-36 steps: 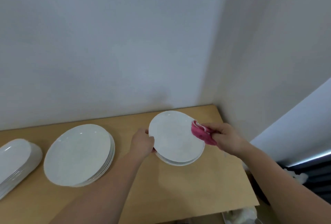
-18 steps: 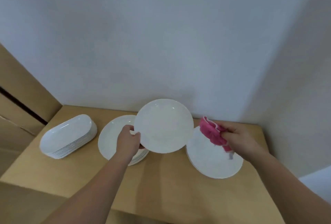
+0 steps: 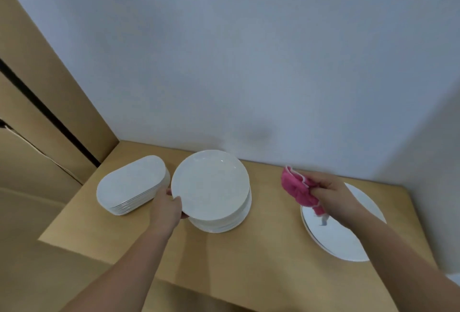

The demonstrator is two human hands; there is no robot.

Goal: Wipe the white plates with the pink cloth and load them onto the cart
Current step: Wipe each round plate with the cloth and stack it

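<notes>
My left hand [image 3: 167, 208] grips the left rim of a round white plate [image 3: 210, 184], held just over a stack of round white plates [image 3: 225, 224] in the middle of the wooden surface [image 3: 249, 262]. My right hand [image 3: 332, 195] holds a bunched pink cloth [image 3: 297, 188] above a second, low stack of larger white plates [image 3: 333, 239] at the right. No cart is in view.
A stack of oval white dishes [image 3: 130, 184] sits at the left of the surface. A white wall [image 3: 236, 62] rises behind it and wooden panels [image 3: 37, 112] stand at the left. The surface's front edge drops off at the lower left.
My left hand has carried the plate from the right stack leftward to over the middle stack. My right hand with the cloth has stayed over the right stack. The view has swung left.
</notes>
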